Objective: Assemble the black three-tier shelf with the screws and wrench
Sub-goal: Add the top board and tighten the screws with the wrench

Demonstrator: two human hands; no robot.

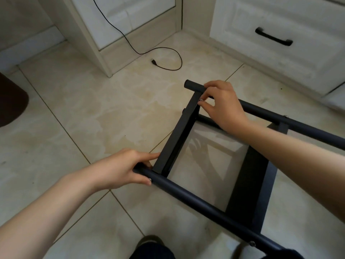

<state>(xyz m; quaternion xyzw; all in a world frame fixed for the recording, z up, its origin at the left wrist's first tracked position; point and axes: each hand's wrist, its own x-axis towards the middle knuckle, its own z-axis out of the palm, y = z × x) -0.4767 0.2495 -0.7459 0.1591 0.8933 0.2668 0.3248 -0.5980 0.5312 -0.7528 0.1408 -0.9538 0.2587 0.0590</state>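
Shelf (248, 176): partly built black frame lying on its side on the tiled floor (93, 109), directly below the viewer; two round poles run lengthwise with flat tiers bridging them.
End tier (179, 135): flat black panel spanning from near pole to far pole at the frame's left end; judged the joint now being fixed.
Near pole (196, 197): long tube along the shelf's near side, its left end held; a screw head (252, 243) shows on it toward the lower right.
Far pole (291, 122): tube along the shelf's far side, its capped end projecting left past the end tier; a small fastener (285, 116) sits on it to the right of the right hand.
Left hand (130, 169): fingers and thumb curled round the near pole's end beside the end tier, index finger extended toward the panel edge; judged to be steadying the frame so the joint stays aligned.
Right hand (222, 103): draped over the far pole at the end tier's top corner, thumb and forefinger pinching a small shiny screw (202, 100); judged to be starting or turning it by hand.
Arms: both forearms reach forward and down, the right crossing above the shelf's opening.
Wrench: not in view.
Surroundings: black cable (168, 58) on the floor beyond the shelf; white cabinet (280, 38) with a black handle beyond it to the right.
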